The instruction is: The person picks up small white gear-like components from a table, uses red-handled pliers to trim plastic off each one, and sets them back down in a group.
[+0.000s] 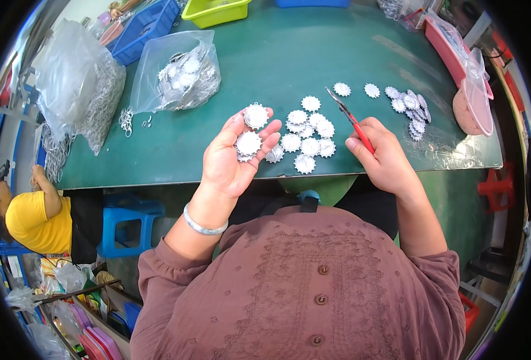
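My left hand point(230, 157) is turned palm up over the table's near edge, fingers partly curled. Two small stacks of silvery white, scalloped metal discs point(249, 143) rest on its fingers. In my right hand point(384, 157) is a pair of pliers with red handles point(362, 135), held by the grips with the tips pointing up and left. Between the hands, several more scalloped discs point(310, 146) lie loosely grouped on the green table. Two single discs point(341, 89) lie just beyond the plier tips, and another pile of discs point(410, 105) sits farther right.
The green table point(265, 66) holds a clear bag of discs point(187, 75), a large bag of metal rings point(100, 99) and loose rings point(126, 122). Blue point(145, 30) and lime point(214, 12) bins stand behind. A pink tray point(444, 51) edges the right. At left, a person in yellow point(37, 216) works.
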{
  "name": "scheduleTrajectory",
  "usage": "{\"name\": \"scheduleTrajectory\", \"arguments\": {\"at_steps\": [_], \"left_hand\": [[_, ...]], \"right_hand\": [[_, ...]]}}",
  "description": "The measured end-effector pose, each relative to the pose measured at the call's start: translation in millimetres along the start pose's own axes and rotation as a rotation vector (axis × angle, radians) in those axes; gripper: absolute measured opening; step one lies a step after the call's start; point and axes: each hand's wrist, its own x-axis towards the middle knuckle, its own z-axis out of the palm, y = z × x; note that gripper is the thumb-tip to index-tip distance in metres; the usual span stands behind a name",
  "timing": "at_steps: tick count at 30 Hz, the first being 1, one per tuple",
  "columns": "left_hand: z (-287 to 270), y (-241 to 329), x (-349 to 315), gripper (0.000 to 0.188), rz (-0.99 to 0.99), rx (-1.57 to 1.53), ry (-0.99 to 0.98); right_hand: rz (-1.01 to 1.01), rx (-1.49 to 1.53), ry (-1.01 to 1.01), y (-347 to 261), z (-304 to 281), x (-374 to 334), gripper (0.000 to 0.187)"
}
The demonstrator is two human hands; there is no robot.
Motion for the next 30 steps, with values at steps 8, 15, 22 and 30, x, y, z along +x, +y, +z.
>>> {"name": "scheduleTrajectory", "arguments": {"at_steps": [8,15,22,30], "left_hand": [[-0.5,0.2,-0.4,0.031,-0.018,-0.016,0.043],[-5.2,4.8,1.1,0.031,-0.050,-0.031,0.063],[2.4,2.1,36.3,0.021,0.009,0.767,0.061],[22.8,-14.6,62.3,0.037,0.278,1.852,-0.110]], "right_hand": [[-0.003,-0.016,-0.010,1.0,-0.6,-0.2,0.022],[0.006,-0.036,-0.010,2.9,0.4,-2.2,0.022],[0.015,-0.033,-0.013,3.4,0.3,-1.6,0.022],[0.044,-0.027,0.009,7.4,-4.9,-7.6,0.023]]}}
